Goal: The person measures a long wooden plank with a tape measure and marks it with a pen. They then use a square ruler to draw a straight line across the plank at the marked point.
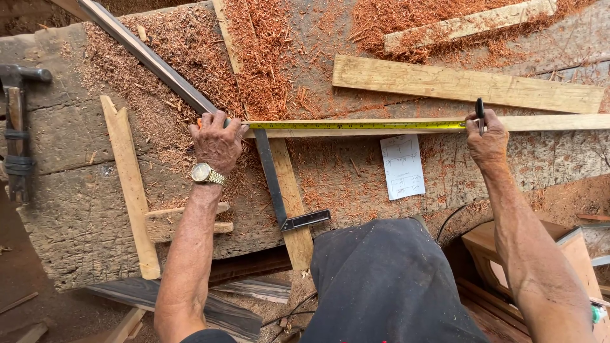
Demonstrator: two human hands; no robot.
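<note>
A yellow tape measure blade (356, 125) lies stretched left to right along a long narrow wooden strip (559, 122) on the rough, sawdust-strewn tabletop (70, 209). The left hand (216, 143), a gold wristwatch (206, 174) on its wrist, presses down over the left end of the tape, fingers curled over it; the case itself is hidden. The right hand (486, 141) is clamped on a dark pencil (480, 114), its tip at the tape's right end. A metal square (279, 197) lies near the left hand, and a slip of white paper (403, 166) rests nearer, below the tape. A wider plank (467, 84) lies farther off.
</note>
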